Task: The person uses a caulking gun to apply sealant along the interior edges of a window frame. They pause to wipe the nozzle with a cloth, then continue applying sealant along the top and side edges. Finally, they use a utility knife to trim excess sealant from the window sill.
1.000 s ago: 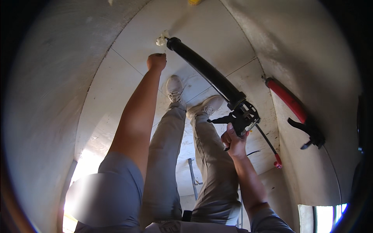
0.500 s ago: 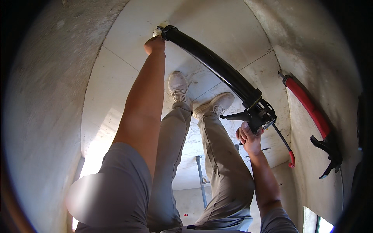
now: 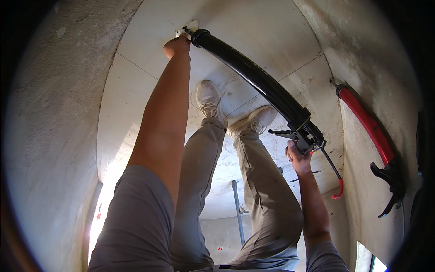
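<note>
A long black caulking gun (image 3: 253, 75) slants from the upper middle down to the right. My right hand (image 3: 299, 159) is closed around its handle, just under the trigger mechanism. At the gun's far front end, my left hand (image 3: 178, 45) is closed beside the black end cap. Its fingers are mostly hidden, and whitish material (image 3: 183, 32) shows at them around the nozzle. What exactly they grip I cannot make out. The gun's thin rod with a red hooked end (image 3: 338, 190) sticks out behind my right hand.
A second caulking gun, red with a black handle (image 3: 367, 122), leans along the right wall (image 3: 362, 54). Large pale floor tiles (image 3: 149, 86) lie under my shoes (image 3: 209, 97). A rough plaster wall (image 3: 59, 113) rises on the left. A grey metal bar (image 3: 238, 208) appears beyond my legs.
The black gun's rear end and my right hand have shifted slightly right. Its trigger end looks turned a little. My left hand stays at the front end, slightly farther left and up.
</note>
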Demonstrator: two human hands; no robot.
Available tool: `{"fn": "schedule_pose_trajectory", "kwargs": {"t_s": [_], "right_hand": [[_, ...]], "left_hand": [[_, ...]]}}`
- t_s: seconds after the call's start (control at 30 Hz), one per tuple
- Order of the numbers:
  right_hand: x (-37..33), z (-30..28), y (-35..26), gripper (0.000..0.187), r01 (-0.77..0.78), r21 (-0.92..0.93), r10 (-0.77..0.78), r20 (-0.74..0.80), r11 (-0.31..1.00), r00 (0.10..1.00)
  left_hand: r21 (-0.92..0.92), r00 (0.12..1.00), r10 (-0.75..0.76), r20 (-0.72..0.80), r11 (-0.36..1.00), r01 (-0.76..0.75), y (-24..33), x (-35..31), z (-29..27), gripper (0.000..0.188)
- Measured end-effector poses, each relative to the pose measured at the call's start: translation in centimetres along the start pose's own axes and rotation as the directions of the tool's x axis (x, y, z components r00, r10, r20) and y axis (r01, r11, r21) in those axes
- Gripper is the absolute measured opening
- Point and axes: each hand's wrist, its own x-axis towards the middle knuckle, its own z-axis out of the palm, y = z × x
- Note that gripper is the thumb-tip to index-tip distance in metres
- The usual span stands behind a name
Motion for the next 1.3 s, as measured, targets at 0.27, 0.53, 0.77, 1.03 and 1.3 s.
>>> {"fn": "schedule_pose_trajectory", "kwargs": {"t_s": [0.27, 0.53, 0.77, 1.03, 1.3], "right_hand": [[0.9, -1.7, 0.7, 0.021, 0.311, -0.434, -0.320, 0.054, 0.846, 0.946], [0.4, -2.5, -3.8, 0.023, 0.486, -0.655, -0.412, 0.280, 0.578, 0.867], [-3.2, -2.7, -4.6, 0.024, 0.017, -0.157, -0.012, 0.035, 0.987, 0.999], [-1.1, 2.9, -7.7, 0.051, -0.114, 0.169, 0.097, 0.107, 0.979, 0.990], [-0.9, 4.3, -6.8, 0.048, -0.264, 0.336, 0.230, 0.138, 0.904, 0.963]], "left_hand": [[-0.016, 0.999, 0.007, 0.042, 1.000, -0.006, -0.9, 1.8, 0.4, 0.027], [0.165, 0.997, 0.059, 0.051, 0.984, -0.067, -0.6, 2.0, 0.0, 0.030], [-0.158, 0.989, -0.020, 0.147, 0.986, 0.043, -1.3, 4.3, 0.4, 0.026], [-0.231, 0.982, 0.020, 0.188, 0.973, 0.024, -1.3, 4.8, 0.4, 0.023], [-0.186, 0.980, 0.046, 0.195, 0.982, -0.009, -1.5, 5.4, 0.5, 0.024]]}}
